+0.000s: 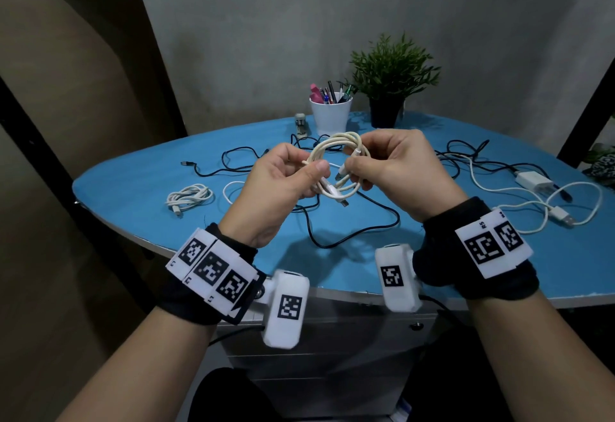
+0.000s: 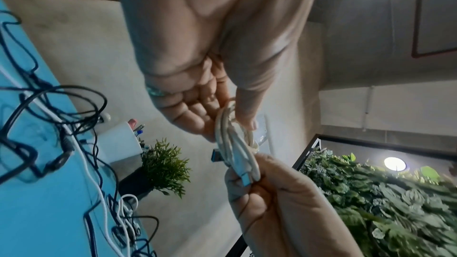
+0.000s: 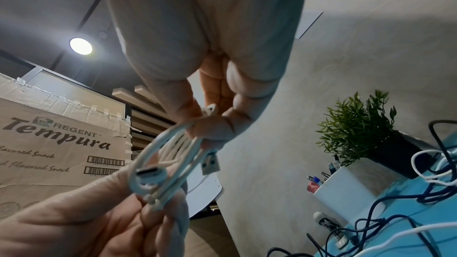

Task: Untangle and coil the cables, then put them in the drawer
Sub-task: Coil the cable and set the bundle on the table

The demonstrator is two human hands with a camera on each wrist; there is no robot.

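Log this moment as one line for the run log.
stage: coiling | left hand: pinches cream cable coil | right hand: grips same coil | table: loose cables remain, one white bundle coiled

Pen cup [image 1: 330, 118] left of plant [image 1: 392, 82], back of table [image 1: 133, 185]; coiled cable [image 1: 189, 196] front-left, charger [image 1: 532, 179] right.

A cream-white coiled cable [image 1: 339, 162] is being shown against a bright blue tabletop [image 1: 139, 188], where black cables [image 1: 352, 222] are being seen beside a white cup [image 1: 330, 116] and a green plant [image 1: 394, 65].
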